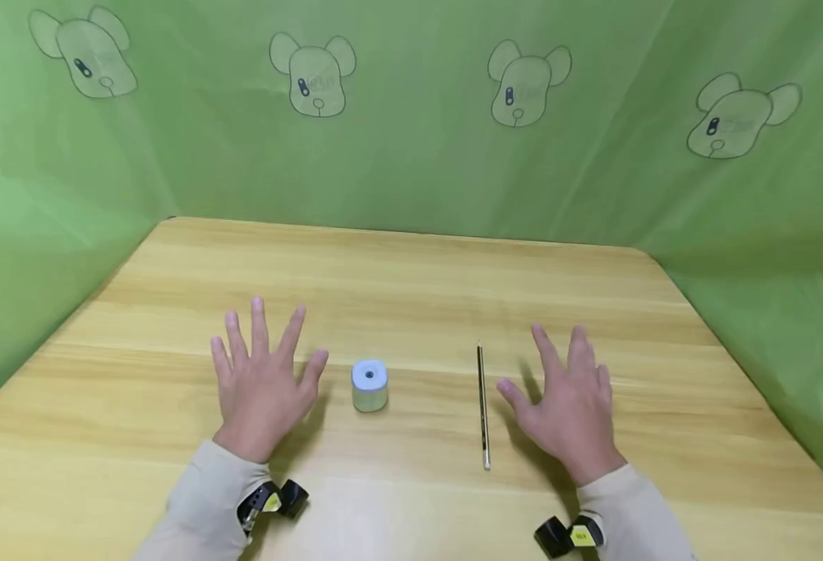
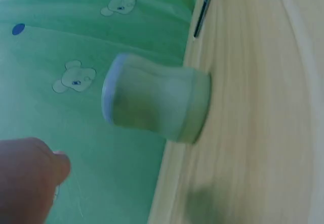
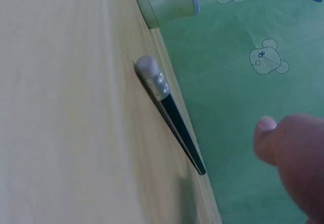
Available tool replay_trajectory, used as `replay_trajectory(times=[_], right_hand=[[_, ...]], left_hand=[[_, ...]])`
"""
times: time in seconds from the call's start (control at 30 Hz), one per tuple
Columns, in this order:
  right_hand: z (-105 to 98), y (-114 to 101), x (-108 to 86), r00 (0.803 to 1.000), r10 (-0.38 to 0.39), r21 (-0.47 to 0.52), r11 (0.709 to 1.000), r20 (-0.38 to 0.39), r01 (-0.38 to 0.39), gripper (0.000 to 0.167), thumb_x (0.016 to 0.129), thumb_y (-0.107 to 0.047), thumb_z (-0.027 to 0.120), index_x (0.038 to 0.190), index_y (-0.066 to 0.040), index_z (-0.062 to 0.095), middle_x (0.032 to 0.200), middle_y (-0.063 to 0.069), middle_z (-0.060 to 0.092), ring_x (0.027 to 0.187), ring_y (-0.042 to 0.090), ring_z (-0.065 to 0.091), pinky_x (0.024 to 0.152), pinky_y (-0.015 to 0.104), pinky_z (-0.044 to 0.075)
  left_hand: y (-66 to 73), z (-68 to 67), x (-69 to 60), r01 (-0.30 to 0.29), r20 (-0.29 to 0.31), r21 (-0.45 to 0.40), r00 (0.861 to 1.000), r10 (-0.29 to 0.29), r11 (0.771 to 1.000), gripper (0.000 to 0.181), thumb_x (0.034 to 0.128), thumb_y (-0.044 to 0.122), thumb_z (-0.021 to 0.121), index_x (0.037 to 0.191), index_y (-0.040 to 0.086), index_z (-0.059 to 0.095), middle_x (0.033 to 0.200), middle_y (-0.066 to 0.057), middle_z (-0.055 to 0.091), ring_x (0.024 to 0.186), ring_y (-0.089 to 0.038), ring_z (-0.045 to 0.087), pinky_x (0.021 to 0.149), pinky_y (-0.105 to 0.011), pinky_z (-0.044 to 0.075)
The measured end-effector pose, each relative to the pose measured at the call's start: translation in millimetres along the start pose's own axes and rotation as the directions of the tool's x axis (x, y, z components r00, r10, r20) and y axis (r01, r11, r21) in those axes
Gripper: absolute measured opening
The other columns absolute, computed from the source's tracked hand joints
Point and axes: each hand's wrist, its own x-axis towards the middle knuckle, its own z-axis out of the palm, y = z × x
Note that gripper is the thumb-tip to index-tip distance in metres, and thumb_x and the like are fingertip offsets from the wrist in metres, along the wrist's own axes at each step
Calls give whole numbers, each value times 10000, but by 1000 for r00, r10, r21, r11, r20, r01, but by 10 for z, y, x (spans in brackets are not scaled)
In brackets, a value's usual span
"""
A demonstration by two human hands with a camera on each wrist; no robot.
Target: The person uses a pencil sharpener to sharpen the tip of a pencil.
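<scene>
A small pencil sharpener (image 1: 369, 387) with a pale blue top, a round hole in it and a greenish body stands upright on the table. To its right lies a dark pencil (image 1: 483, 409), its metal-banded eraser end toward me. My left hand (image 1: 263, 389) hovers left of the sharpener, fingers spread, holding nothing. Right of the pencil, my right hand (image 1: 569, 405) is also spread and touches nothing. The left wrist view shows the sharpener body (image 2: 157, 97) close up, with the thumb apart from it. In the right wrist view the pencil's eraser (image 3: 147, 66) faces the camera.
The wooden table (image 1: 411, 288) reaches back to a green curtain (image 1: 411, 171) printed with animal heads, which also hangs along both sides. Each wrist wears a strap with a small black camera (image 1: 294, 499).
</scene>
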Motion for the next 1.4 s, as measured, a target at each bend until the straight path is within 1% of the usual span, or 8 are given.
replay_trajectory(times=[0.23, 0.37, 0.47, 0.57, 0.7, 0.83, 1.03, 1.4], right_hand=[[22, -70, 13, 1000, -20, 221, 975, 12, 17, 726, 902, -354, 686, 1463, -47, 342, 1376, 306, 406, 1178, 518, 452, 885, 701, 389], [41, -116, -16, 997, -4, 303, 953, 74, -18, 635, 911, -303, 688, 1399, -17, 400, 1186, 242, 571, 989, 367, 589, 772, 524, 511], [37, -159, -19, 992, -8, 331, 943, 123, -34, 548, 913, -299, 691, 1315, -3, 465, 989, 145, 645, 802, 234, 606, 666, 377, 519], [26, -201, -29, 977, -20, 341, 938, 211, -55, 490, 906, -305, 699, 1239, 2, 513, 813, 44, 626, 665, 156, 557, 583, 303, 485], [59, -234, -71, 947, -43, 325, 943, 318, -66, 416, 877, -303, 731, 1137, -20, 572, 686, -14, 559, 567, 129, 499, 522, 283, 438], [107, -240, -114, 932, -73, 282, 959, 354, -32, 414, 798, -336, 802, 1020, -63, 583, 651, -33, 517, 553, 114, 457, 521, 274, 397], [104, -276, -139, 915, -9, 212, 974, 403, -84, 351, 781, -289, 819, 775, -106, 520, 594, -15, 482, 517, 119, 425, 476, 262, 356], [35, -194, -94, 920, -2, 100, 994, 393, -41, 230, 880, -189, 683, 704, -123, 550, 625, -3, 508, 546, 159, 456, 504, 302, 379]], left_hand=[[79, 33, 19, -79, 11, -204, 997, 83, 976, 720, 981, 543, 436, 1545, 147, 227, 1582, -237, -59, 1414, -475, -72, 1112, -646, 10], [124, 106, -12, -119, 36, -358, 989, 141, 926, 819, 927, 461, 614, 1538, 97, 207, 1589, -225, 17, 1390, -493, 172, 1077, -643, 219], [171, 166, -32, -108, 74, -458, 985, 159, 882, 908, 865, 401, 720, 1531, 67, 201, 1582, -215, 120, 1380, -447, 256, 1089, -579, 259], [217, 228, -58, -82, 118, -505, 980, 162, 859, 971, 815, 354, 783, 1527, 47, 199, 1552, -218, 228, 1398, -394, 254, 1118, -529, 236], [254, 313, -101, -89, 139, -495, 974, 180, 864, 967, 797, 315, 807, 1515, 21, 229, 1502, -230, 331, 1359, -396, 335, 1103, -519, 281], [269, 340, -115, -121, 136, -467, 969, 206, 876, 866, 824, 303, 786, 1475, -10, 309, 1425, -241, 440, 1304, -398, 417, 1078, -513, 336], [279, 340, -97, -122, 139, -476, 968, 211, 871, 650, 840, 279, 770, 1340, -14, 476, 1276, -216, 579, 1194, -376, 531, 1021, -506, 410], [275, 362, -105, -102, 167, -512, 962, 215, 853, 500, 883, 232, 725, 1253, -27, 510, 1199, -219, 616, 1152, -364, 564, 1003, -504, 428]])
